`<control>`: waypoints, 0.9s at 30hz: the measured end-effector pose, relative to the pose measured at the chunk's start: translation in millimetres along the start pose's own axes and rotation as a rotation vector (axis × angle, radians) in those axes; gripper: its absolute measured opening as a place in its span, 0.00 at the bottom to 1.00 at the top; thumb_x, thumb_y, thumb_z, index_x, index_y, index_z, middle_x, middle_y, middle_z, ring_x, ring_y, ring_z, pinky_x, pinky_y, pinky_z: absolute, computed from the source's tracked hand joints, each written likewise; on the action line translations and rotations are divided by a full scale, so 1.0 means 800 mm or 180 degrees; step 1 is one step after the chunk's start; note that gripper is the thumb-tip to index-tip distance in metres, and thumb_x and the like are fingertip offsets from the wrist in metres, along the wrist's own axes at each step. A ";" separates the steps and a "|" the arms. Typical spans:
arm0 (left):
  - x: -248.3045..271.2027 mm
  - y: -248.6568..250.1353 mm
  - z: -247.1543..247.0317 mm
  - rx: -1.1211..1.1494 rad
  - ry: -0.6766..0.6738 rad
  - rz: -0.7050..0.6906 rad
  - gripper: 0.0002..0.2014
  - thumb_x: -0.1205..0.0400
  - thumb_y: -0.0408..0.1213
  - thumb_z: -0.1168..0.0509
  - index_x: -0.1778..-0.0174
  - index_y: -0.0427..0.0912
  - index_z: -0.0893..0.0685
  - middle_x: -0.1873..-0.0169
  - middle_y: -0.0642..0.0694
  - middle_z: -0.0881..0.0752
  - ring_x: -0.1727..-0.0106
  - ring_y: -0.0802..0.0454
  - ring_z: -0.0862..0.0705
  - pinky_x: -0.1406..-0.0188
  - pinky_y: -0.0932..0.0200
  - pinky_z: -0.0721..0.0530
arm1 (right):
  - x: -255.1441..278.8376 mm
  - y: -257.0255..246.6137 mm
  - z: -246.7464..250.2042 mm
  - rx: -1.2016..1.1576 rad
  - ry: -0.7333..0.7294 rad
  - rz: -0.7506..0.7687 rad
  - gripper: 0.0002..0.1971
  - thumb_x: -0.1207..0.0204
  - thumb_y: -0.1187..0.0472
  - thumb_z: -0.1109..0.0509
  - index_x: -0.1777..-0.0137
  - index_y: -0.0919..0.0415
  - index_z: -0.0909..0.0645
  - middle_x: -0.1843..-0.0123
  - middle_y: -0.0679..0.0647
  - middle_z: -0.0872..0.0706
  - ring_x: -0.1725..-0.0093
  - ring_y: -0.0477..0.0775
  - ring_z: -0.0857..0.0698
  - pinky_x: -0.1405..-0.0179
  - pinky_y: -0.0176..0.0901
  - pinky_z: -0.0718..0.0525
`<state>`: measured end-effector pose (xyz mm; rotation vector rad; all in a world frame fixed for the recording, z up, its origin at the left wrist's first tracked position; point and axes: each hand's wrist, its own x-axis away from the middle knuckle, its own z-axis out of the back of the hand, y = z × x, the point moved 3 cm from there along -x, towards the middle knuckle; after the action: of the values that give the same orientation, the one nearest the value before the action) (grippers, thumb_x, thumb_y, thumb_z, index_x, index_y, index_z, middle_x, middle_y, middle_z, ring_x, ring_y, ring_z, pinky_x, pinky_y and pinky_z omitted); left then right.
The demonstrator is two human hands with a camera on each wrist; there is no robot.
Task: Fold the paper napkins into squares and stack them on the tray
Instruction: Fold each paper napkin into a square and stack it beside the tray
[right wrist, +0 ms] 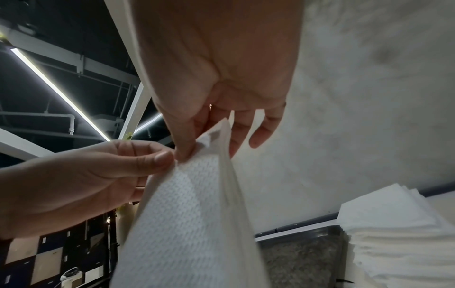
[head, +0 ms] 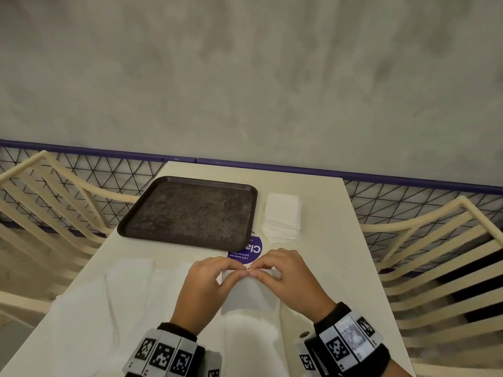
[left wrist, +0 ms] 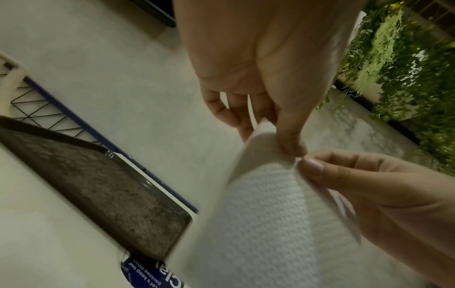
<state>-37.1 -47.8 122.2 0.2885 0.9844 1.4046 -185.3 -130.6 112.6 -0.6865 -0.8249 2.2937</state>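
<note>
Where both hands (head: 245, 276) pinch, napkin (head: 249, 295) edge hides.

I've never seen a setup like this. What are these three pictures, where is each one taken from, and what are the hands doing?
There is no machine here: a person wears three cameras. The wide picture comes from the head; the other two come from bands on the wrists, looking along each hand. The left hand and the right hand both pinch the top edge of one white paper napkin, lifted above the pale table. On the table lie a dark tray with nothing on it, a stack of napkins to its right, a purple round sticker, and loose white sheets on the left.
</note>
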 end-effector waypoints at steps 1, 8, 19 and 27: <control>0.000 -0.003 0.002 -0.0078 0.0031 0.0020 0.15 0.27 0.56 0.37 0.63 0.51 0.11 0.70 0.80 0.22 0.58 0.77 0.20 0.57 0.83 0.27 | 0.001 0.002 0.002 0.0023 0.0028 -0.0001 0.19 0.29 0.37 0.39 0.56 0.47 0.13 0.58 0.39 0.12 0.58 0.33 0.22 0.47 0.45 0.23; 0.006 -0.025 0.020 -0.0149 0.0263 0.0364 0.08 0.27 0.36 0.27 0.65 0.56 0.16 0.64 0.78 0.17 0.55 0.71 0.18 0.55 0.83 0.26 | 0.010 0.026 0.024 0.0016 0.0184 -0.0205 0.15 0.30 0.40 0.35 0.58 0.48 0.12 0.64 0.30 0.17 0.57 0.39 0.20 0.49 0.48 0.21; 0.002 -0.017 -0.016 -0.0307 -0.0334 0.0121 0.17 0.27 0.60 0.41 0.63 0.55 0.11 0.64 0.64 0.11 0.64 0.71 0.19 0.58 0.69 0.25 | 0.012 0.021 0.005 0.0125 -0.0175 -0.0102 0.19 0.31 0.35 0.39 0.56 0.45 0.12 0.60 0.36 0.12 0.58 0.36 0.21 0.47 0.40 0.27; -0.003 -0.028 -0.019 0.0257 -0.0208 0.0626 0.06 0.23 0.40 0.30 0.64 0.57 0.15 0.60 0.71 0.16 0.53 0.67 0.19 0.58 0.78 0.24 | 0.025 0.048 0.018 -0.0872 0.0174 -0.0838 0.06 0.29 0.56 0.24 0.53 0.47 0.15 0.59 0.38 0.14 0.55 0.39 0.17 0.53 0.25 0.26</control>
<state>-32.0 -60.3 98.4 0.4994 0.9806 1.5250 -221.7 -146.5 90.2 -0.7085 -1.1447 1.9391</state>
